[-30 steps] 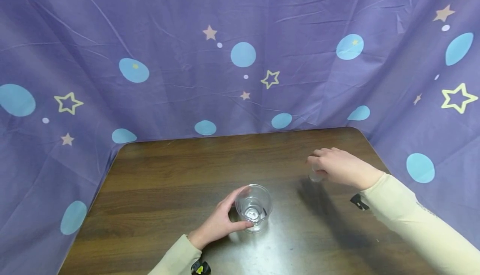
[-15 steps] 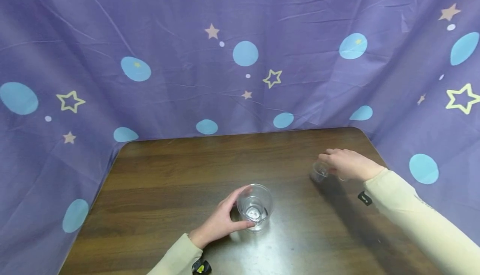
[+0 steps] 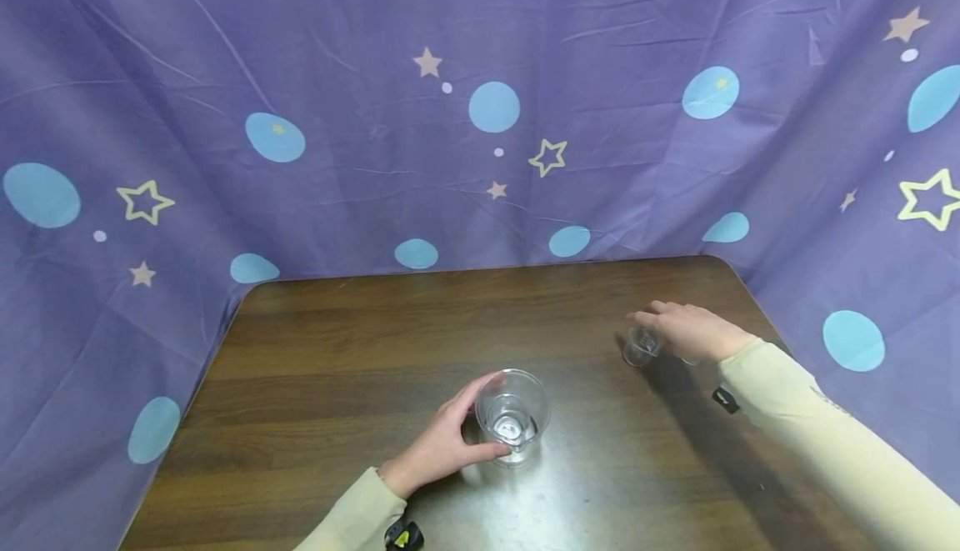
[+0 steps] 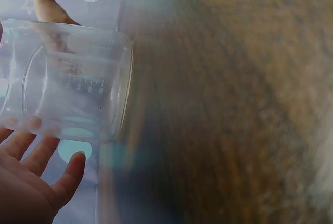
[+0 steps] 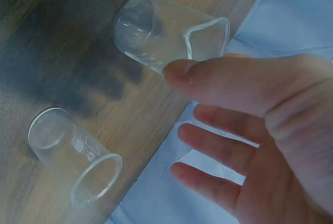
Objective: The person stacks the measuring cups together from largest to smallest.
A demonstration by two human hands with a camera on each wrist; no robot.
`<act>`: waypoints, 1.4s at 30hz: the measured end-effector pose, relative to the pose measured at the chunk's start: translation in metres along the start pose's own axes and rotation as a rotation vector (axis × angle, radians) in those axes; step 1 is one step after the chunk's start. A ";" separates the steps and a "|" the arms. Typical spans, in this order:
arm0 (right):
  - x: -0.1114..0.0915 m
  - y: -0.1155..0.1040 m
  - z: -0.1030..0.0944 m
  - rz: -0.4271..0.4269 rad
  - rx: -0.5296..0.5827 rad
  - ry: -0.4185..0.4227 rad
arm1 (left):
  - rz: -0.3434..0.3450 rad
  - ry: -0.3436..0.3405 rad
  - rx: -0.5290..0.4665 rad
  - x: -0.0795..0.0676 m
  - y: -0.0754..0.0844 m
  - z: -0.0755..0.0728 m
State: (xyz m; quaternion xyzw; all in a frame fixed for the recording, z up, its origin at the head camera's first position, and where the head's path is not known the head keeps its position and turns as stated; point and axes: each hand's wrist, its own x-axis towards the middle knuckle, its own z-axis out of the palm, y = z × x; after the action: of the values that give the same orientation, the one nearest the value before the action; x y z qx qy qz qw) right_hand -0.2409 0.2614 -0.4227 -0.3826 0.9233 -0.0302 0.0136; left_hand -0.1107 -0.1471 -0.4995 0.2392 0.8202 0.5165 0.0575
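A large clear glass beaker (image 3: 525,405) stands on the wooden table, with my left hand (image 3: 438,444) around its side, thumb at the front and fingers behind. Printed graduations show on its wall in the left wrist view. Farther right, my right hand (image 3: 688,330) is over a small clear beaker (image 3: 640,351). In the right wrist view the thumb (image 5: 208,81) overlaps this beaker's rim and the other fingers are loosely extended. Whether the thumb touches the glass cannot be told. A second small beaker (image 5: 62,140) stands apart, mostly hidden by the hand in the head view.
The brown wooden table (image 3: 360,343) lies beneath everything. A purple curtain (image 3: 360,151) with stars and blue dots encloses its back and sides. A band with a dark device (image 3: 405,534) sits at the left wrist.
My right hand has moved right from where it covered the small beaker, then slightly back left, so both small beakers now show partly. The left hand still holds the large beaker.
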 end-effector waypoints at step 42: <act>-0.001 -0.014 -0.025 0.069 0.037 -0.116 | 0.031 0.002 -0.018 0.000 -0.001 0.000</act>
State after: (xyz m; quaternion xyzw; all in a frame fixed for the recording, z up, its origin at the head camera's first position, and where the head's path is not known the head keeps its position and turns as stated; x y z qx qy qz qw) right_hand -0.2316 0.2536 -0.3965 -0.3515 0.9328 -0.0244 0.0752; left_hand -0.1105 -0.1472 -0.5002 0.2509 0.8116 0.5251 0.0509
